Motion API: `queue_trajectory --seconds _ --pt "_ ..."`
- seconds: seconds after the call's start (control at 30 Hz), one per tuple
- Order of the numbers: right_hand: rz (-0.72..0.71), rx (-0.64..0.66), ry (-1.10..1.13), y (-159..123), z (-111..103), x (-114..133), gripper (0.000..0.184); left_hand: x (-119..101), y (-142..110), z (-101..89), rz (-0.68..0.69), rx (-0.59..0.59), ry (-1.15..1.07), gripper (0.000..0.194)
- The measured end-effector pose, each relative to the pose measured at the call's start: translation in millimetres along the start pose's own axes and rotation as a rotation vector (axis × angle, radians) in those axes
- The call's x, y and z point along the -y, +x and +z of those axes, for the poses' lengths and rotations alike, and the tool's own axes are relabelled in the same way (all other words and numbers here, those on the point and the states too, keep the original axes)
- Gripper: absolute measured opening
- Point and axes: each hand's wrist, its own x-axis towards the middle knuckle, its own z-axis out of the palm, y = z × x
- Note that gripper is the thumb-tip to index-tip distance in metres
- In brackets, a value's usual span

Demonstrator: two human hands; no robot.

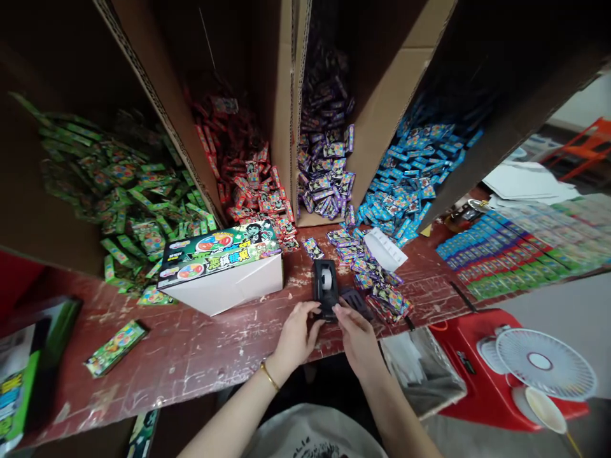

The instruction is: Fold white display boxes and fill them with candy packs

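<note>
A black tape dispenser (319, 275) with a roll of clear-white tape (326, 278) stands on the red table near its front edge. My left hand (296, 337) grips its near left side, fingers curled in. My right hand (359, 340) closes on the near right side, with fingertips at the front end. A flat dark piece (356, 301) lies just right of the dispenser, partly behind my right hand. To the left is a printed green-and-white candy box (229, 285). Purple candy packets (344, 245) lie loose beyond the dispenser and to its right, beside a white paper slip (386, 250).
Cardboard bins along the back hold green packets (143, 191), red packets (252, 184), purple packets (327, 172) and blue packets (405, 172). One green packet (117, 348) lies at front left. At right are a lined waste bin (446, 381), a red stool (487, 331) and a white fan (547, 364).
</note>
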Motion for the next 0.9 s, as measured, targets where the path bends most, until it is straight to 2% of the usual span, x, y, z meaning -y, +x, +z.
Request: queue_trajectory --seconds 0.1,0.17,0.3,0.37,0.43,0.5,0.53,0.57,0.63,0.67,0.73,0.8,0.9 --pt "0.033 -0.017 0.084 -19.8 -3.6 -6.3 0.028 -4.0 1.8 -3.3 0.076 0.047 0.044 0.032" --pt "0.032 -0.042 0.058 -28.2 -4.3 -18.8 0.030 -3.9 3.3 -2.0 0.119 0.079 0.079 0.029" --pt "-0.102 -0.102 -0.166 -34.2 -15.1 -46.1 0.035 -0.9 1.6 5.1 0.207 0.131 0.227 0.033" --pt "-0.211 -0.099 -0.329 -37.4 -28.9 -47.0 0.033 -3.9 -2.2 3.7 0.232 0.126 0.308 0.036" --pt "-0.386 -0.053 -0.499 -37.9 -43.5 -31.4 0.025 -12.9 -5.3 -9.1 0.221 0.104 0.347 0.038" --pt "-0.637 0.050 -0.645 -30.3 -48.9 2.0 0.014 -27.0 -5.6 -37.8 0.241 0.030 0.387 0.043" --pt "-0.770 0.123 -0.705 -23.1 -44.8 24.3 0.014 -34.9 -4.6 -57.6 0.259 -0.049 0.426 0.046" --pt "-0.903 0.205 -0.753 -14.5 -34.9 49.1 0.020 -42.4 -2.8 -80.1 0.273 -0.140 0.481 0.046" --pt "-1.148 0.415 -0.816 4.1 2.0 101.0 0.033 -53.7 2.1 -127.1 0.241 -0.318 0.651 0.044" --pt "-1.257 0.528 -0.839 12.8 27.2 125.2 0.039 -56.3 5.0 -148.5 0.207 -0.360 0.749 0.043" --pt "-1.393 0.781 -0.869 27.5 84.2 164.6 0.049 -55.1 10.3 -180.6 0.161 -0.351 0.903 0.042" --pt "-1.391 1.014 -0.952 38.1 138.5 188.0 0.055 -48.4 13.7 -196.1 0.168 -0.317 0.952 0.038" --pt "-1.301 1.182 -1.111 47.0 193.9 197.4 0.056 -39.1 14.1 -198.3 0.172 -0.349 0.898 0.030"
